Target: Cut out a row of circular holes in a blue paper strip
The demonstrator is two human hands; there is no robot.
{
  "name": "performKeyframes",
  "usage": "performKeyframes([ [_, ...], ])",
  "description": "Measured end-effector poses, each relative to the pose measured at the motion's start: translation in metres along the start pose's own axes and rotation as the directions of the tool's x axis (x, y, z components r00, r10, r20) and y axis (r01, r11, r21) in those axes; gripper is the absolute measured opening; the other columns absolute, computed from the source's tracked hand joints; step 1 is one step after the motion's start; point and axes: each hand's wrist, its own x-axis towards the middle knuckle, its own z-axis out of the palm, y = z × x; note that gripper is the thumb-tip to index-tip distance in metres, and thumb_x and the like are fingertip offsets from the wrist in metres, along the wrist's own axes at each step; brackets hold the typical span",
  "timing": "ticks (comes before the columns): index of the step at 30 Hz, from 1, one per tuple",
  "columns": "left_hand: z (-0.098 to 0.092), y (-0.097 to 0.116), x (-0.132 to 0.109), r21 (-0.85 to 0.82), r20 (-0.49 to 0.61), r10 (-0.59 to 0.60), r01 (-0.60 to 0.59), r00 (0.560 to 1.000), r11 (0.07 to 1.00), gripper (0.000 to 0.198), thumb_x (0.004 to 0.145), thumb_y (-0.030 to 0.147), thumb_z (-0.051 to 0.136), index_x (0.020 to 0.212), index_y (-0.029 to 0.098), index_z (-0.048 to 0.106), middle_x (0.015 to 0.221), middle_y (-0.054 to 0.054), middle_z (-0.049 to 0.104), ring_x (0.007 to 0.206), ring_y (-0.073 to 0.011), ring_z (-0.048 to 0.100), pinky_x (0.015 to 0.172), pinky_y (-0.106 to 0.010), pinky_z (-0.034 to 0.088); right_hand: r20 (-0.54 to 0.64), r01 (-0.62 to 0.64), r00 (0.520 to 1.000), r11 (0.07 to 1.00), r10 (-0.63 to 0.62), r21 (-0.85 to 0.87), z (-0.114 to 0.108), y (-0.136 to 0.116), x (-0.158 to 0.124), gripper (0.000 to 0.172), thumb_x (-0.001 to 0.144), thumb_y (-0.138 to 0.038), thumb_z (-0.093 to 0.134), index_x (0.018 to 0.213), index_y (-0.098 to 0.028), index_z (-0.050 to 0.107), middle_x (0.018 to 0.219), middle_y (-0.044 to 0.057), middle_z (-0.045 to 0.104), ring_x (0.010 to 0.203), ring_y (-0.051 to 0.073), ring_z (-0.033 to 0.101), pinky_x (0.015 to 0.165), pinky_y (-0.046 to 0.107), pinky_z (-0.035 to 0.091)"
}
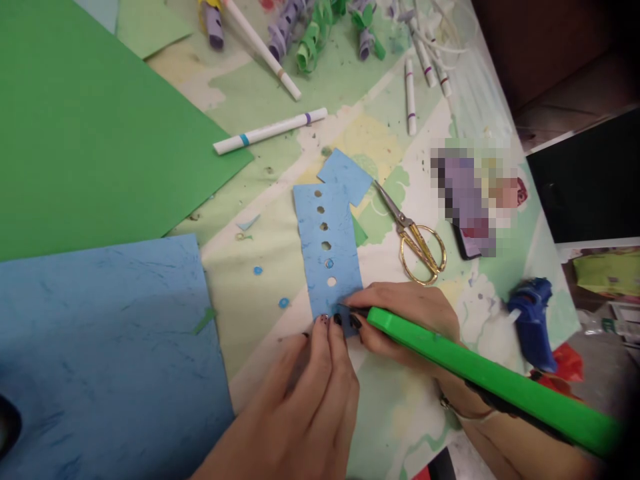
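Note:
A blue paper strip (pixel 335 213) with several holes in a row lies on the patterned tablecloth. The fingertips of my left hand (pixel 320 380) press on its near end, fingers stretched and nothing gripped. My right hand (pixel 413 320) is closed around a green cutter (pixel 465 367), its dark tip touching the strip near my left fingertips. Beyond the strip lies a smaller blue scrap (pixel 346 175). Gold-handled scissors (pixel 413 233) rest to the right of the strip. Two small blue cut-out bits (pixel 257 271) are on the cloth at its left.
A large green sheet (pixel 90 133) and a blue sheet (pixel 110 360) cover the left side. White markers (pixel 270 131) and curled paper pieces (pixel 315 40) lie farther back. A blue glue gun (pixel 533 323) and a phone (pixel 467 243) are at the right.

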Motion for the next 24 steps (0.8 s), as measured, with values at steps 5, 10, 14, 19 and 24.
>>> performKeyframes([
  [5, 0.0006, 0.0019, -0.0011, -0.007, 0.003, -0.010, 0.010, 1.000, 1.000, 0.037, 0.083, 0.013, 0.038, 0.108, 0.005, 0.064, 0.113, -0.018, 0.069, 0.108, -0.0334, 0.059, 0.092, -0.047, 0.041, -0.059, 0.148, 0.986, 0.981, -0.156, -0.128, 0.0019, -0.0005, -0.0008, 0.018, 0.075, -0.010, 0.056, 0.079, -0.024, 0.066, 0.071, -0.003, 0.076, 0.052, 0.012, 0.069, 0.061, 0.020, 0.061],
  [10, 0.0019, -0.0003, 0.0003, -0.019, -0.018, -0.006, 0.006, 1.000, 1.000, 0.035, 0.082, 0.012, 0.038, 0.103, 0.005, 0.066, 0.109, -0.019, 0.070, 0.105, -0.0334, 0.061, 0.091, -0.047, 0.042, -0.107, 0.141, 0.983, 0.984, -0.152, -0.105, 0.0028, -0.0014, -0.0029, 0.016, 0.076, -0.010, 0.057, 0.080, -0.023, 0.066, 0.072, -0.001, 0.076, 0.058, 0.012, 0.071, 0.063, 0.019, 0.060],
  [14, 0.0005, -0.0014, 0.0019, 0.014, -0.027, 0.009, -0.009, 1.000, 1.000, 0.034, 0.083, 0.012, 0.038, 0.103, 0.005, 0.065, 0.108, -0.017, 0.071, 0.102, -0.0315, 0.063, 0.088, -0.045, 0.045, -0.121, 0.161, 0.977, 0.981, -0.174, -0.107, 0.0030, -0.0004, -0.0030, 0.017, 0.073, -0.008, 0.058, 0.079, -0.021, 0.067, 0.071, -0.001, 0.075, 0.059, 0.011, 0.071, 0.065, 0.017, 0.060],
  [19, -0.0028, 0.0000, 0.0003, -0.002, -0.034, 0.014, -0.014, 0.999, 1.000, 0.033, 0.083, 0.011, 0.039, 0.103, 0.004, 0.065, 0.108, -0.017, 0.071, 0.102, -0.0327, 0.064, 0.089, -0.046, 0.045, -0.129, 0.169, 0.974, 0.977, -0.186, -0.132, 0.0038, 0.0023, -0.0039, 0.015, 0.072, -0.009, 0.059, 0.078, -0.019, 0.068, 0.070, -0.001, 0.075, 0.060, 0.011, 0.071, 0.064, 0.017, 0.060],
  [24, -0.0011, 0.0009, -0.0009, -0.013, -0.044, 0.016, -0.016, 0.999, 1.000, 0.033, 0.085, 0.011, 0.039, 0.103, 0.003, 0.065, 0.109, -0.018, 0.071, 0.102, -0.0337, 0.064, 0.089, -0.046, 0.045, -0.108, 0.154, 0.980, 0.982, -0.166, -0.108, 0.0037, 0.0012, -0.0042, 0.015, 0.074, -0.009, 0.058, 0.078, -0.020, 0.068, 0.070, -0.001, 0.075, 0.060, 0.011, 0.070, 0.064, 0.015, 0.058],
])
